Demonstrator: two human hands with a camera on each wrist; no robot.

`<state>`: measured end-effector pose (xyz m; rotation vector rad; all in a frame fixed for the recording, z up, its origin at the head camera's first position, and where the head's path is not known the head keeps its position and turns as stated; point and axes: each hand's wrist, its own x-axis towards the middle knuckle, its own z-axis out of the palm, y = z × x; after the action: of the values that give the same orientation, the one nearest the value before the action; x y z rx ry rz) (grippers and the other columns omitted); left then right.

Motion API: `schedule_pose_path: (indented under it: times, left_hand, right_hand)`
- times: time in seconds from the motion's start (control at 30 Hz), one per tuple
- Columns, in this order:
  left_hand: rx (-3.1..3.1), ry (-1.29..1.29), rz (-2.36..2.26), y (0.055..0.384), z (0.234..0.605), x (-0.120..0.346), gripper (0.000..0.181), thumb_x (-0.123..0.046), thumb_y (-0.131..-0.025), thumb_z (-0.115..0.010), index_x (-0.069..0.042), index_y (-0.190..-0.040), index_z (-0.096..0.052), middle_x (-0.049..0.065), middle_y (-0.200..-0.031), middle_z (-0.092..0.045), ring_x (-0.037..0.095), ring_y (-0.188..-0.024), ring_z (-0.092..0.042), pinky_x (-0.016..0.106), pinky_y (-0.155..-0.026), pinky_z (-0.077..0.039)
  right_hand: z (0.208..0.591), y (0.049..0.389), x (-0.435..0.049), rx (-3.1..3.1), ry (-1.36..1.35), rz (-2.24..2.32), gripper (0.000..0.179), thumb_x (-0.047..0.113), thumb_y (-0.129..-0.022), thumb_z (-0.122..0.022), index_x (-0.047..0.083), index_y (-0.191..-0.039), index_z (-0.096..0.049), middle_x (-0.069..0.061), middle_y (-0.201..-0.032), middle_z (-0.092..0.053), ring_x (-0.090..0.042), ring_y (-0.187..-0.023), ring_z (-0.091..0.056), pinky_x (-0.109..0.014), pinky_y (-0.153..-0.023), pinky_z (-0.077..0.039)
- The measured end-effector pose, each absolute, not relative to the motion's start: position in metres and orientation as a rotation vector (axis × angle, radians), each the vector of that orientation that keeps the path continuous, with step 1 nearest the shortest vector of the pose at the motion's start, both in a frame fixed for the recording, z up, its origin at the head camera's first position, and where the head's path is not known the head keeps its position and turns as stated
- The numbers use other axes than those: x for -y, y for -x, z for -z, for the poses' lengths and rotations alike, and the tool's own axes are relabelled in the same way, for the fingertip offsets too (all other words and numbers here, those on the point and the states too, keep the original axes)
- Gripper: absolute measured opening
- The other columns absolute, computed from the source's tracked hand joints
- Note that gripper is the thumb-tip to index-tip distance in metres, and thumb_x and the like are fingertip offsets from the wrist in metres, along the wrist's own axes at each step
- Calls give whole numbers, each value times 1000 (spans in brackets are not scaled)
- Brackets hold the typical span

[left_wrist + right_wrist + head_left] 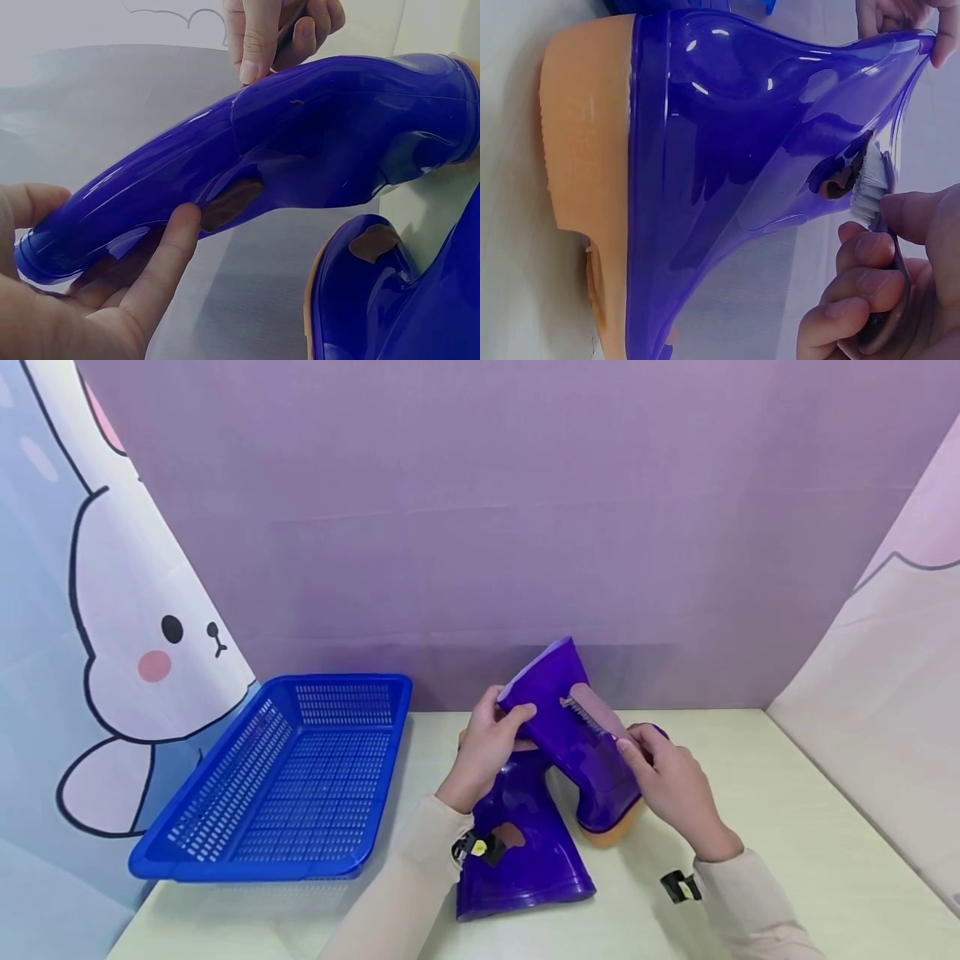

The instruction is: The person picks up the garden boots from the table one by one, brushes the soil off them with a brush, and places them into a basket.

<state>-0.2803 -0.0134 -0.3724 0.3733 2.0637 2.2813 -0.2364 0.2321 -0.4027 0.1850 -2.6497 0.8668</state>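
A shiny purple rain boot (551,710) with a tan sole (589,127) is tilted above the table, its opening up toward the far left. My left hand (483,747) grips it near the top rim, thumb on the near side. In my right hand (675,789) is a scrub brush (600,710) with white bristles (870,184). Those bristles touch a dark brown smear (836,184) on the boot's shaft. A second brown patch (234,204) shows beside my left thumb. Below lies the other purple boot (528,860), on its side, also with brown patches.
A blue plastic basket (255,870) with slotted walls stands on the left of the pale table (750,752). Behind the table hangs a mauve cloth (525,527); printed cloths cover both sides.
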Motion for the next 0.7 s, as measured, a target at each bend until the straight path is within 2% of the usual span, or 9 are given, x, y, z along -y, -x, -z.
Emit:
schedule_pose_path:
  times: [0.3,0.57,0.7]
  left_hand:
    - [-2072,-371,-2282,283,374,15,31,-21,-102,-61,-6,-128,-52,19,-119,-67,26,-101,-73,43,-84,-63]
    - [-2073,-370,-2293,282,373,16,31,-22,-102,-61,-6,-127,-52,18,-120,-68,25,-100,-74,42,-84,-63]
    - [-2077,-368,-2291,282,373,16,31,-22,-102,-61,-7,-127,-53,17,-121,-67,26,-102,-73,42,-84,-63]
  right_hand:
    - [400,237,-234,2614,-255,-924,35,34,-109,-47,5,-119,-64,-9,-82,-64,-15,-64,-48,-28,-60,-39]
    - [396,234,-234,2551,-365,-1100,34,30,-110,-45,1,-114,-63,-1,-73,-48,-9,-60,-41,-28,-53,-36]
    - [397,234,-231,2521,-438,-1182,31,26,-110,-46,0,-111,-62,-1,-72,-46,-9,-60,-42,-28,-52,-37]
